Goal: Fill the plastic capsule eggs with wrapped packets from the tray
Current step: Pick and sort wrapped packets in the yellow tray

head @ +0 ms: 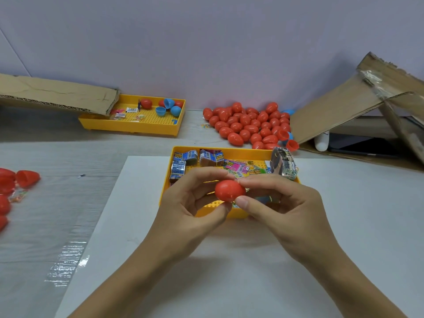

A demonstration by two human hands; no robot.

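A red capsule egg (229, 190) is held between both hands just above the near end of the yellow tray (243, 153). My left hand (190, 207) pinches its left side with thumb and fingers. My right hand (280, 203) pinches its right side, thumb below and fingers above. The egg looks closed; its seam is hidden by my fingers. Wrapped packets (190, 157) in blue, pink and yellow lie in the tray behind my hands. A large heap of red eggs (247, 125) sits beyond the tray.
A second yellow tray (135, 128) at the back left holds red and blue egg halves and small packets. Cardboard sheets lean at the back left (57, 92) and right (344, 106). Red egg pieces (25, 179) lie at the left edge. White paper (229, 271) covers the table under my arms.
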